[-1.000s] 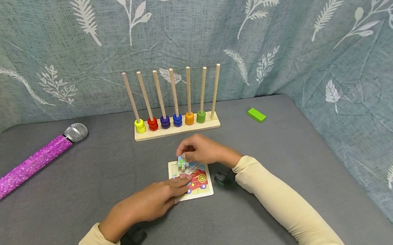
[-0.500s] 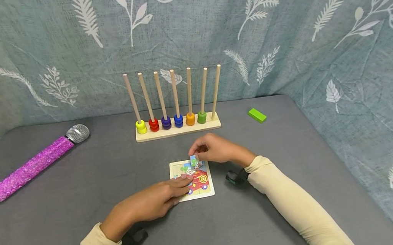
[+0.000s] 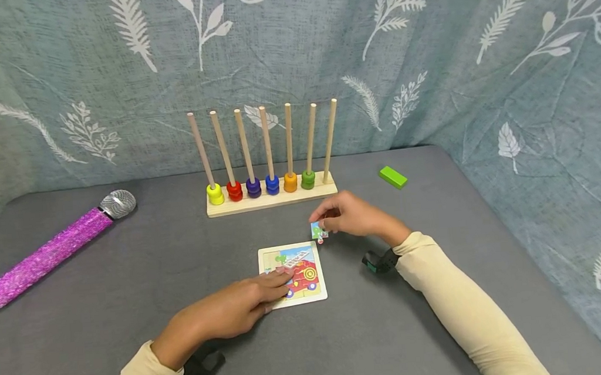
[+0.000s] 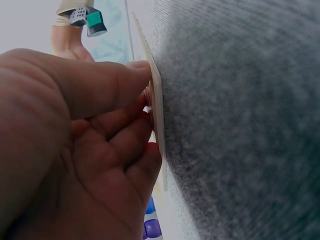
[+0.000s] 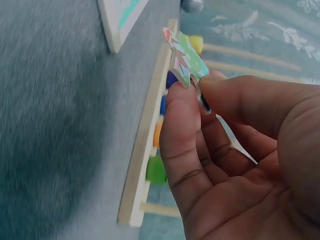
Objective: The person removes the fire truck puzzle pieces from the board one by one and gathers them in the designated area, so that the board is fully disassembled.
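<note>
A square jigsaw puzzle board (image 3: pixel 322 274) with a pale wooden frame lies on the table, its picture a red fire engine with a ladder. My left hand (image 3: pixel 248 302) rests on the board's left side, fingers laid straight over the picture; in the left wrist view the thumb (image 4: pixel 115 85) touches the board's edge. Off the board's far right corner, my right hand (image 3: pixel 353 216) pinches a puzzle piece (image 3: pixel 317 231) between thumb and fingers. The piece (image 5: pixel 185 57) is blue and green with a small red and white part, and is held up above the table.
Behind the board stands a wooden peg stand (image 3: pixel 272 201) with upright pegs and coloured beads. A microphone with a pink glittery handle (image 3: pixel 46 254) lies at the left. A green block (image 3: pixel 392 176) lies at the back right, before a patterned curtain (image 3: pixel 289 47).
My right hand has carried the puzzle piece from over the board to the right, past its far corner, uncovering the board's upper part. The left hand has stayed in place.
</note>
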Tool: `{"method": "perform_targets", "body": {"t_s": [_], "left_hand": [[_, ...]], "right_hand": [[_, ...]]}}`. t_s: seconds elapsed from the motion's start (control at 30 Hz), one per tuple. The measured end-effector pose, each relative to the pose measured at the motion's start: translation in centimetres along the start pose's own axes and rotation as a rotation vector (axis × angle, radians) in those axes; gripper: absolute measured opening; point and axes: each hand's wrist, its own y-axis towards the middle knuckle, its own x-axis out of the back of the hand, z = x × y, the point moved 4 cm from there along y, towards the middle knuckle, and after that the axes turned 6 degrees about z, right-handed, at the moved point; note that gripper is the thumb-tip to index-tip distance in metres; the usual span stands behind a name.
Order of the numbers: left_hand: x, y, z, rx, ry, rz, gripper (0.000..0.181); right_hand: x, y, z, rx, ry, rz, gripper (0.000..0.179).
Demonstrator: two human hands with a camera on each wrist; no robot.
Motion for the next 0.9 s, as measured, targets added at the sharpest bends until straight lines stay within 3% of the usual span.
{"method": "perform_targets", "body": {"t_s": [0.73,0.9], "left_hand": [[0.1,-0.3,0.1,-0.014,0.012,-0.005,0.043],[0.0,-0.2,0.1,-0.009,0.0,-0.006,0.042]], "right_hand": [[1.4,-0.1,-2.9,-0.142,0.014,0.039,0.018],[1.5,-0.1,-3.1,-0.156,-0.047,0.028,0.016]]}}
